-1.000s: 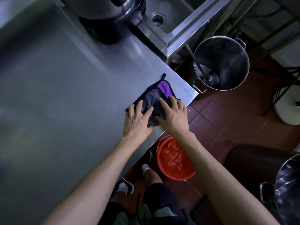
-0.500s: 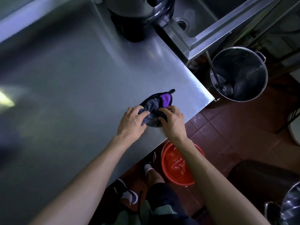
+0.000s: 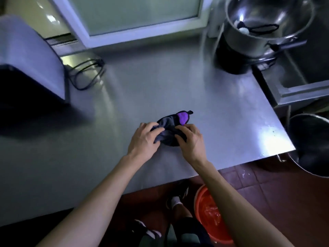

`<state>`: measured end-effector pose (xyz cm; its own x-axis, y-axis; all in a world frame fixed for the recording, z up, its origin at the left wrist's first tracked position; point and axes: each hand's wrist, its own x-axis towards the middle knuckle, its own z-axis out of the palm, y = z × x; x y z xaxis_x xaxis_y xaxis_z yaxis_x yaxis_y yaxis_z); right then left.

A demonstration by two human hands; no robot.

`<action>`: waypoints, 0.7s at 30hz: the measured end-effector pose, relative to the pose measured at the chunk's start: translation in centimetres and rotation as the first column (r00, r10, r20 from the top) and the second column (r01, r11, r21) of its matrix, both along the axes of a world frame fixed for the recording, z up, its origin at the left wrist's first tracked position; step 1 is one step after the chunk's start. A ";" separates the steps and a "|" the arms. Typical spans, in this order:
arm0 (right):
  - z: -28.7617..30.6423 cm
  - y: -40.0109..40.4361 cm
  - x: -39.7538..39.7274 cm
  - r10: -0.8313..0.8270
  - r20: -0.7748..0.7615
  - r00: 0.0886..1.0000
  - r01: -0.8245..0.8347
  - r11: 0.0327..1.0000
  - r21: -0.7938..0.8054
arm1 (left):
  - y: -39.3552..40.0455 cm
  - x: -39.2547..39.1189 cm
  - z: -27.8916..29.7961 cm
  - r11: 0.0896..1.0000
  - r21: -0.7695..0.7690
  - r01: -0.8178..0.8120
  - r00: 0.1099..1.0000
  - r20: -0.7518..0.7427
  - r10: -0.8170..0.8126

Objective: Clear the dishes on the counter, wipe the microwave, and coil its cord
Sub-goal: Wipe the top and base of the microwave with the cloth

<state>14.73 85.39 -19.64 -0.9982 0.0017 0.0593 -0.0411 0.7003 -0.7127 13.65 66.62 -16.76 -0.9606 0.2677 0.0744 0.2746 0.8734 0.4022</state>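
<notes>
Hands both curled on bunched cloth (image 3: 170, 129) on steel counter (image 3: 213, 107): left hand (image 3: 145, 139), right hand (image 3: 191, 141); microwave (image 3: 30, 65) and cord (image 3: 85, 73) at far left.

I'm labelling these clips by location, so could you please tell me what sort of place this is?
Probably a commercial kitchen: a bare stainless steel counter, a large steel stockpot beside a steel sink, and another big pot on the red tiled floor.

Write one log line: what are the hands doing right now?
left hand + right hand: bunching grey-purple cloth | on steel counter | microwave: untouched | cord: loose beside it
</notes>
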 end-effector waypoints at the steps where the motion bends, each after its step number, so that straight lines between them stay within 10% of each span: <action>1: 0.6 -1.9 0.4 0.036 -0.012 0.999 -0.035 0.999 0.002 | -2.0 0.9 0.5 1.000 0.002 -0.023 1.000 -0.020 0.023; 21: 11.7 -33.7 11.8 0.431 -0.340 0.836 -0.427 0.900 0.089 | -33.4 20.4 10.8 0.917 0.043 -0.396 0.884 -0.252 0.393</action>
<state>26.49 51.67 -7.98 -0.8149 -0.4240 0.3951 -0.5789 0.5617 -0.5911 34.00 33.23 -5.96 -0.9370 -0.1274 0.3251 -0.0031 0.9340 0.3572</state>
